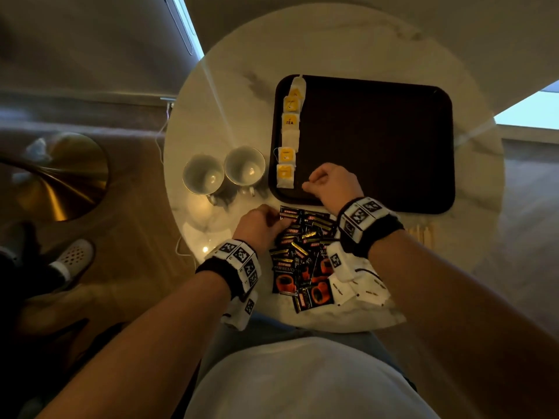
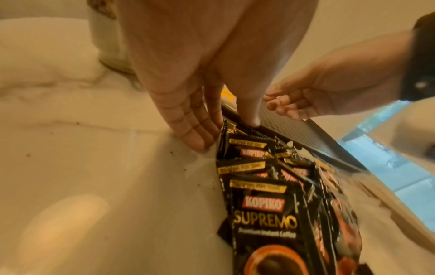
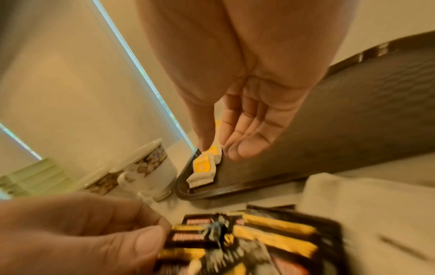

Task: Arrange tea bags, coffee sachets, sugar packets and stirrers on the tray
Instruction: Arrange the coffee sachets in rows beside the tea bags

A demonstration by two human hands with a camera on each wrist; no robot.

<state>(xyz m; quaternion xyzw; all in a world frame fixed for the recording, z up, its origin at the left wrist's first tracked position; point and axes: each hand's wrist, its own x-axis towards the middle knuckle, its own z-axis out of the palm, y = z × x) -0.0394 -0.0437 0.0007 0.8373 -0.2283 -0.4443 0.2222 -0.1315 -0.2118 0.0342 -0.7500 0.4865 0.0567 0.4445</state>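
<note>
Left hand (image 1: 261, 225) pinches the top coffee sachet (image 2: 244, 141) of the pile on the surface beside the tray (image 1: 378, 146); right hand (image 1: 331, 182), relaxed and empty, hovers over it. Best to peel off one sachet only.

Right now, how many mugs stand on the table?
2. One mug stands left of the tray; the other mug stands between it and the tray's left rim. None seems hidden.
</note>
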